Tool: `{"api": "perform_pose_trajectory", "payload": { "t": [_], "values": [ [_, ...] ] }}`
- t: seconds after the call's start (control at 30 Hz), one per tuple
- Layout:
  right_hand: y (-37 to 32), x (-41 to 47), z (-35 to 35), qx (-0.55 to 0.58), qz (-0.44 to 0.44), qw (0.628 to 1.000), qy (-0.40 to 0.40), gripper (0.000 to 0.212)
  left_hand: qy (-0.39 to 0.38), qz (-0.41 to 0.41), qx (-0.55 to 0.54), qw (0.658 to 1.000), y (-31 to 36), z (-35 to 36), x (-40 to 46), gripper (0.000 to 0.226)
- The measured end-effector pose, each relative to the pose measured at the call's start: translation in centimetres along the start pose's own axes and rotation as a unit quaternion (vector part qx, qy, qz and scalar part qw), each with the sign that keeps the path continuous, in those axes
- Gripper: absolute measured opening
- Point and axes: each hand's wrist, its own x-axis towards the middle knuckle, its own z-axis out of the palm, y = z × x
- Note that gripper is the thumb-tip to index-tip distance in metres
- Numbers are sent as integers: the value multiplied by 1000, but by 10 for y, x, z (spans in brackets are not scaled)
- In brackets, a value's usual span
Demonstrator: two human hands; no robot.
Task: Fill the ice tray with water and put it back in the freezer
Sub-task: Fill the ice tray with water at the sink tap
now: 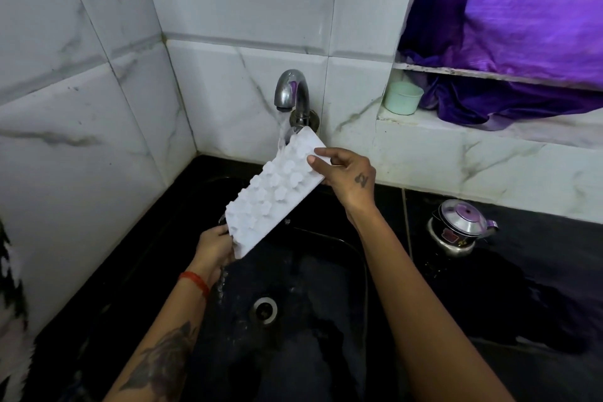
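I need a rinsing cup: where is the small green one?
In the head view, upper right: the green cup stands on the tiled ledge, right of the tap, beside the purple cloth.

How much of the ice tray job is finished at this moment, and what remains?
Done: the tap is running and the ice tray is out over the sink. In hand: the left hand and right hand hold the tray tilted, its far end under the stream; water runs off the low end, so filling has hardly begun. Left: level it, fill it, carry it to the freezer, which is not in view.
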Motion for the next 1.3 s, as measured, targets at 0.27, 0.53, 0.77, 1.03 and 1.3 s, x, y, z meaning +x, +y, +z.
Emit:
{"api": "perform_pose_trajectory", "payload": {
  "t": [0.27,0.53,0.77,1.03,1.3],
  "values": [
    [3,1,-38,-17,35,997,69,24,-66,-29,53,996,6,18,-16,29],
    [40,-12,-65,-111,83,990,30,20,-41,54,5,998,31,10,-23,16],
    [59,-21,-56,-150,94,983,57,19,7,77,-6,997,39,0,-23,46],
    [57,-17,-44,-177,146,973,28,35,-24,63,29,997,31,-10,-22,20],
    [53,-19,-55,5,257,966,-31,68,-31,57,37,997,30,-7,-13,20]
  ]
}}
